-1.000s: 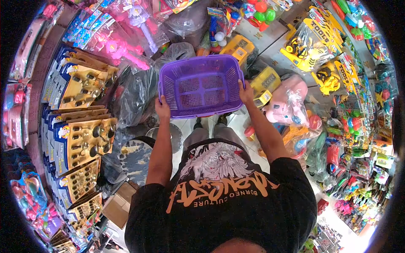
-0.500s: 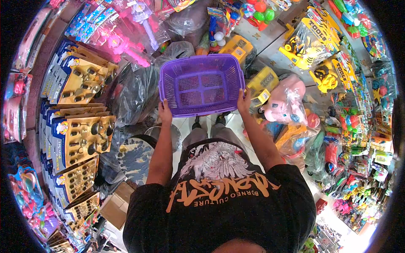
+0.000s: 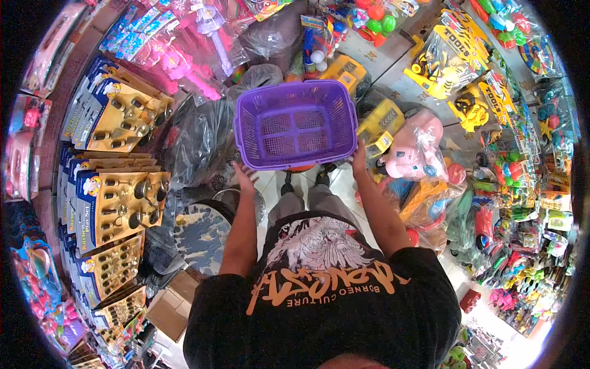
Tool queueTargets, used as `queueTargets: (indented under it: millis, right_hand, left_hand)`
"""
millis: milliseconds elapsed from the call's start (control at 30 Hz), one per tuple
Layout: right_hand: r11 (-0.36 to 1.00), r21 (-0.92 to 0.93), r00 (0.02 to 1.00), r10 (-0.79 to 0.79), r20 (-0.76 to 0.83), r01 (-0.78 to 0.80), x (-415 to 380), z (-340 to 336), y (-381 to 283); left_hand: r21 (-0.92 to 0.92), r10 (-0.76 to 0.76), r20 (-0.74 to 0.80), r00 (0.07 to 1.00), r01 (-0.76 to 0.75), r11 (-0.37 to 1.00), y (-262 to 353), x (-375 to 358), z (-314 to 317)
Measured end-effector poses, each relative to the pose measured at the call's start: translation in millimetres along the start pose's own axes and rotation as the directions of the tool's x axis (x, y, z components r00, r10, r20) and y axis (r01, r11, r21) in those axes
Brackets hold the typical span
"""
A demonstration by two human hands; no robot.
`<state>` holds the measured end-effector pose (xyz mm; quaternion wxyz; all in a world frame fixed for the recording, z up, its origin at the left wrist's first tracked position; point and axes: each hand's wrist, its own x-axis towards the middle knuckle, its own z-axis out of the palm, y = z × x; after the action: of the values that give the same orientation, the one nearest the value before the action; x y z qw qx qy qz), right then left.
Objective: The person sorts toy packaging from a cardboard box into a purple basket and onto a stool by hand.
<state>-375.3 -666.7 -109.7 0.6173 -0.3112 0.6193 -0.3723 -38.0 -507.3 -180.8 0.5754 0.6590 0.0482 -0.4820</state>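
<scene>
Nearest, at the bottom of the frame, one dark shirt [image 3: 319, 326] is filling the view, and ahead of it two hands are working at one purple basket [image 3: 295, 161], which is sitting in the upper centre. The left hand [image 3: 245, 179] is lying loose and spread by the lower-left corner; the right hand [image 3: 359, 158] is meeting the lower-right one, its grip hidden, so I can't tell how firmly. They're standing at opposite ends, probably for balance, with the mouth facing up; whatever may be bearing the weight underneath is staying out of sight. Just beyond, one pink bagged toy [image 3: 418, 147] and two yellow packs [image 3: 381, 126] are lying to the right. Farther out, at least four front play-set cards [image 3: 126, 206] are hanging at left and two TOOLS packs [image 3: 455, 55] at upper right, facing outward, presumably for display.
</scene>
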Motion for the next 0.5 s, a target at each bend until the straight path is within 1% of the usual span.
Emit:
queueTargets:
  millis: [33, 67, 100, 133, 167, 200, 233, 267, 300, 333, 367, 400, 433, 467, 500]
  right_hand:
    - [0.999, 0.001, 0.997, 0.049, -0.053, -0.049, 0, -6, 13]
    - [0.995, 0.002, 0.989, 0.103, -0.109, -0.103, -1, -14, 34]
    - [0.987, -0.040, 0.983, 0.153, -0.103, -0.157, -4, -25, 53]
    - [0.974, -0.080, 0.974, 0.202, -0.101, -0.210, -4, -40, 80]
    - [0.974, -0.080, 0.974, 0.201, -0.105, -0.210, 8, -83, 142]
    - [0.839, -0.517, 0.958, 0.262, 0.113, -0.169, 21, -111, 203]
    - [0.744, -0.663, 0.943, 0.154, 0.296, 0.087, 27, -135, 262]
    - [0.590, -0.730, 0.871, 0.089, 0.483, 0.345, 24, -152, 301]
    - [0.519, -0.772, 0.779, 0.281, 0.560, 0.368, 8, -156, 314]
    - [0.449, -0.797, 0.654, 0.467, 0.595, 0.404, -3, -152, 325]
    - [0.451, -0.801, 0.658, 0.470, 0.588, 0.394, -44, -133, 284]
    - [0.542, -0.819, 0.769, 0.438, 0.466, 0.188, -65, -107, 226]
    - [0.625, -0.781, 0.849, 0.421, 0.318, -0.017, -100, -79, 157]
    - [0.624, -0.781, 0.850, 0.427, 0.308, -0.030, -93, -85, 163]
    - [0.619, -0.773, 0.876, 0.288, 0.386, 0.137, -85, -92, 174]
  left_hand:
    - [-0.027, -0.056, 0.005, 0.998, 0.056, 0.998, -10, -3, -6]
    - [-0.003, -0.109, 0.043, 0.993, 0.109, 0.994, -29, -2, -16]
    - [0.023, -0.163, 0.078, 0.983, 0.162, 0.987, -53, 1, -27]
    - [0.188, -0.206, 0.102, 0.973, 0.184, 0.965, -70, -1, -33]
    - [0.351, -0.252, 0.117, 0.961, 0.198, 0.915, -90, -6, -40]
    - [0.355, -0.216, 0.209, 0.954, 0.132, 0.926, -134, 0, -60]
    - [0.352, -0.178, 0.302, 0.937, 0.064, 0.934, -165, 5, -72]
    - [0.355, -0.183, 0.307, 0.934, 0.066, 0.932, -163, -10, -71]
    - [0.651, -0.180, 0.377, 0.909, -0.121, 0.750, -155, -34, -68]
    - [0.832, -0.202, 0.442, 0.874, -0.315, 0.457, -151, -47, -67]
    - [0.833, -0.213, 0.445, 0.870, -0.315, 0.454, -156, -47, -70]
    - [0.830, -0.252, 0.370, 0.894, -0.196, 0.522, -165, -43, -74]
    - [0.811, -0.298, 0.294, 0.908, -0.073, 0.580, -173, -38, -78]
    - [0.815, -0.309, 0.295, 0.904, -0.069, 0.575, -178, -33, -85]
    - [0.788, -0.245, 0.367, 0.897, -0.160, 0.594, -179, -24, -93]
